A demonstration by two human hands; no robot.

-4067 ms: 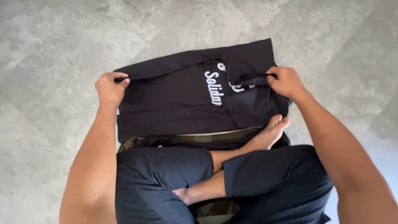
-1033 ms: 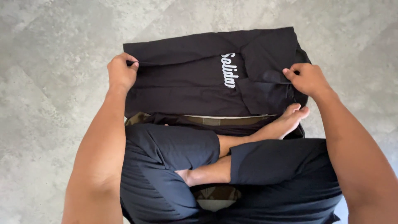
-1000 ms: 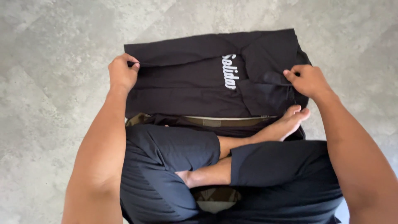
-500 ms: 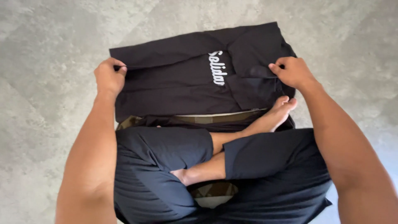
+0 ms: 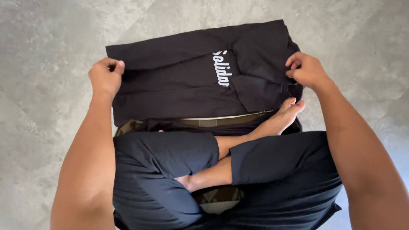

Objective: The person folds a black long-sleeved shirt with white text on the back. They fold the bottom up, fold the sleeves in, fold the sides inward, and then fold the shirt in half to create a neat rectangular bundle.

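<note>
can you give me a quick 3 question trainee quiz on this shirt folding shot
1. True or false: both hands grip the black shirt.
2. Which hand is nearest the bare foot? A) left B) right
3. What does the shirt lie on, and what colour is its lettering?

Key
1. True: the left hand pinches the left edge, the right hand the right edge.
2. B
3. The grey floor, just ahead of the crossed legs; white.
</note>
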